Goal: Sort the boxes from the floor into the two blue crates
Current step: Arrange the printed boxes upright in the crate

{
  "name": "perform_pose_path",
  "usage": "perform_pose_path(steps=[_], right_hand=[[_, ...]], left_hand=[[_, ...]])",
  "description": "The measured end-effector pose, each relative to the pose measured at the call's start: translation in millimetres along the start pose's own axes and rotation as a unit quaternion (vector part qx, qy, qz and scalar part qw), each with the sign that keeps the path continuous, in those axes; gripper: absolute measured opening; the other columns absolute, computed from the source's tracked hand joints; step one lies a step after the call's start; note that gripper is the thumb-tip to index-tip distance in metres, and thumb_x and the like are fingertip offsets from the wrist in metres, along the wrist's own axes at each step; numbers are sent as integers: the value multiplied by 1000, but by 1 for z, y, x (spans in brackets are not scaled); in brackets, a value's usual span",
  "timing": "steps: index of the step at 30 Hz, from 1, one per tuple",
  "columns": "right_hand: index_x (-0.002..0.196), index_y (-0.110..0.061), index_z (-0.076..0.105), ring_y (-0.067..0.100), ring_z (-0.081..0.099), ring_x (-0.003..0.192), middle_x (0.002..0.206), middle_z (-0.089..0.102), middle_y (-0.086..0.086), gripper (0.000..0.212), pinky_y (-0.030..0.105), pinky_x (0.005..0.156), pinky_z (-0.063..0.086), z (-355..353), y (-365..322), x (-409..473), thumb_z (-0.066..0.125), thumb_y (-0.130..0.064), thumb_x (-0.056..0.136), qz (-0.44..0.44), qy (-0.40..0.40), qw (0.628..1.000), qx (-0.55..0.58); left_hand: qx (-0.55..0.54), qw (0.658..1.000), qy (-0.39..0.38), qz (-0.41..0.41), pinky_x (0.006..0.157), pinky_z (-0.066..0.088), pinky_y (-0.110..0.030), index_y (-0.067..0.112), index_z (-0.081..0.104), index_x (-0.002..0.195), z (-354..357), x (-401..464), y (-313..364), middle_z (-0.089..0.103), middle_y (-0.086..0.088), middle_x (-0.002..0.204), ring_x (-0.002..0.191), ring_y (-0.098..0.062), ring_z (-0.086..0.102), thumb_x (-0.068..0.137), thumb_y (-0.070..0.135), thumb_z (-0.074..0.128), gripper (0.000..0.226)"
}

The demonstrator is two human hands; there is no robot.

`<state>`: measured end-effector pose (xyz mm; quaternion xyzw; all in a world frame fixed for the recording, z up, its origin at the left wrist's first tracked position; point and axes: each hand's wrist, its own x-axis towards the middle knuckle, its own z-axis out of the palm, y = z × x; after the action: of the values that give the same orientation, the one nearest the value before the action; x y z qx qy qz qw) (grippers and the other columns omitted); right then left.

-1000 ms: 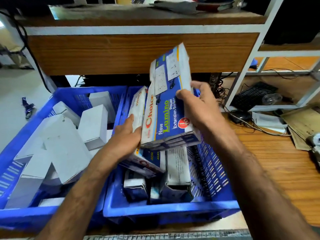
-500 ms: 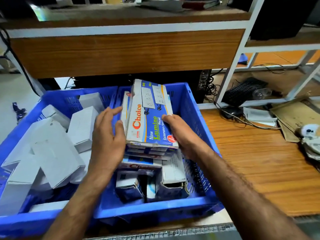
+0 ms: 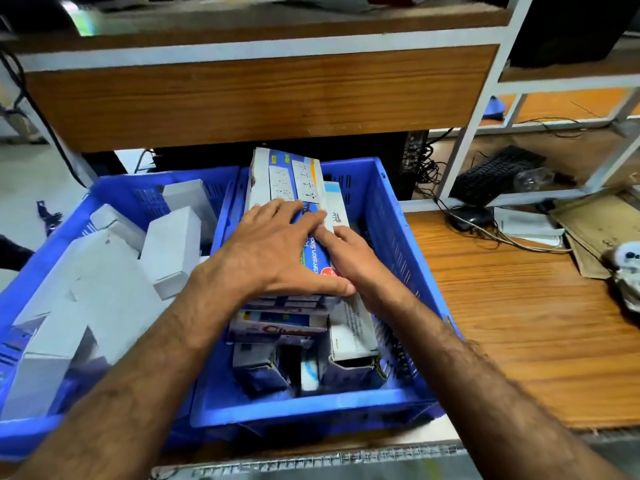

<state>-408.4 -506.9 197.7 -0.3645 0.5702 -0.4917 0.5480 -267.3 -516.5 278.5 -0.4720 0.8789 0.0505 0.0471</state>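
Two blue crates stand side by side. The left crate (image 3: 114,188) holds several plain white boxes (image 3: 173,247). In the right crate (image 3: 388,220) are printed blue-and-white boxes, some stacked flat and some on end at the front. The top box, an extension socket box (image 3: 294,178), lies flat on that stack. My left hand (image 3: 273,251) rests flat on it with fingers spread and the thumb along its near edge. My right hand (image 3: 356,258) grips its right edge, with the index finger on top.
A wooden shelf front (image 3: 259,95) overhangs the crates' far ends. To the right lies a wooden platform (image 3: 519,323) with cables, a mouse (image 3: 471,216), papers and a black keyboard (image 3: 495,174) behind a white frame post (image 3: 460,143).
The extension socket box was held upright above the right crate and came down flat onto the stack. My left hand moved from its left side onto its top.
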Motion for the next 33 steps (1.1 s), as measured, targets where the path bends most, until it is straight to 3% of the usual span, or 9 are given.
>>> perform_pose_path(steps=[4, 7, 9, 10, 15, 21, 26, 30, 33], right_hand=[[87, -19, 70, 7, 71, 65, 74, 76, -7, 39, 33, 66, 58, -9, 0, -8, 64, -57, 92, -68, 52, 985, -151], [84, -24, 70, 11, 71, 77, 79, 72, -7, 31, 38, 73, 58, -17, 3, -14, 62, -54, 90, -156, 154, 929, -297], [107, -31, 69, 18, 63, 107, 111, 64, -3, 25, 42, 90, 55, -23, 5, -15, 70, -44, 85, -134, 165, 902, -376], [121, -33, 64, 22, 57, 117, 123, 55, 1, 41, 43, 97, 52, -25, 6, -16, 74, -42, 82, -92, 132, 898, -409], [148, -30, 40, 30, 57, 123, 139, 45, 10, 86, 47, 107, 49, -23, 8, -13, 79, -50, 75, 5, 61, 909, -413], [153, -19, 22, 41, 55, 123, 140, 47, 19, 83, 48, 98, 47, -17, 4, -6, 57, -58, 89, 17, 48, 850, -524], [156, -16, 16, 39, 60, 114, 138, 46, 22, 80, 44, 77, 42, -11, 10, -1, 51, -54, 96, -21, 68, 793, -605], [155, -19, 21, 37, 59, 108, 131, 46, 19, 72, 42, 73, 41, -12, 16, -4, 48, -52, 97, -49, 110, 760, -638], [151, -21, 29, 33, 54, 107, 122, 45, 16, 64, 40, 71, 41, -17, 19, -7, 49, -48, 96, -77, 162, 734, -656]], left_hand=[[-10, 1000, 21, -5, 127, 8, -50, 43, 24, 152, 10, -3, -1, 17, 4, 166, 153, -19, 12, 56, 99, 44, 112], [-19, 999, 25, -10, 127, 1, -53, 44, 16, 156, 18, -12, -9, 7, 7, 169, 157, -18, 0, 60, 101, 38, 114], [-39, 998, 39, -19, 127, 1, -55, 45, 12, 157, 21, -16, -18, 4, 9, 169, 157, -16, -3, 61, 102, 32, 114], [-49, 998, 40, -25, 127, 1, -56, 46, 10, 158, 22, -18, -22, 3, 10, 169, 157, -16, -4, 61, 102, 31, 113], [-80, 995, 42, -40, 125, 7, -61, 50, 11, 157, 23, -23, -30, 2, 12, 170, 158, -17, -2, 62, 107, 23, 112], [-72, 988, 119, -72, 123, 14, -61, 38, 44, 139, 22, -16, -14, 37, 8, 147, 146, -19, 28, 68, 96, 33, 92], [-79, 982, 136, -104, 126, 11, -56, 26, 46, 127, 24, -2, -1, 41, -1, 130, 135, -26, 37, 64, 74, 49, 79], [-66, 982, 140, -108, 121, 24, -51, 24, 42, 134, 27, 8, 8, 39, -11, 136, 133, -32, 37, 69, 62, 47, 76], [-57, 988, 126, -70, 127, 9, -52, 38, 41, 146, 35, 11, 7, 24, -12, 162, 152, -30, 17, 84, 50, 47, 63]])
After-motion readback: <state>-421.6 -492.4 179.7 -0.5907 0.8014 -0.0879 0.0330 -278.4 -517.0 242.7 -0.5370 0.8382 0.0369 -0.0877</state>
